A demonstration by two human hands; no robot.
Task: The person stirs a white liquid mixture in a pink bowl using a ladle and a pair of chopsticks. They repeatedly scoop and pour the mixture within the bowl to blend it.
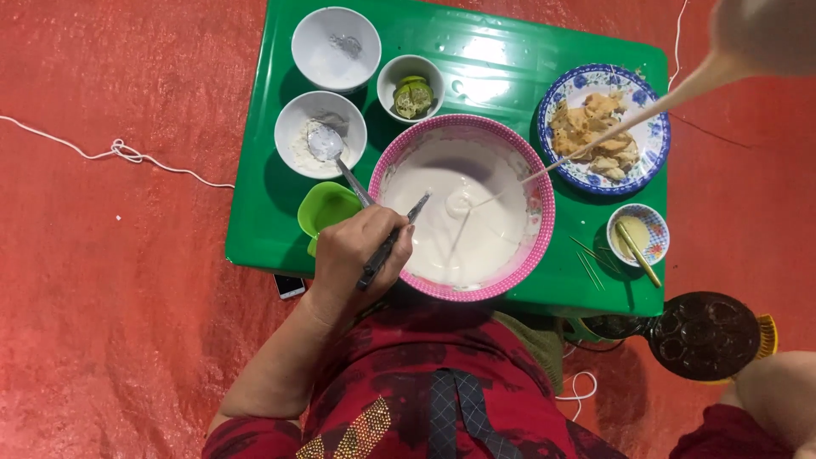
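The green table [272, 170] is small and crowded, its edges close on every side, with open red floor mat [110, 280] all around it. My left hand [361, 251] is closed around a dark-handled whisk [393, 240], wrist bent over the near rim of the pink-rimmed bowl [544, 221], the whisk's tip at the white batter [450, 229]. I cannot tell how my right hand [765, 34] grips; it is blurred at the top right corner, and a thin white stream [612, 136] runs from there down into the batter. Just beside my left hand stand a green cup [327, 208] and a white bowl with a spoon [320, 134]. A blue-patterned plate of pale food [650, 136] sits right of the bowl.
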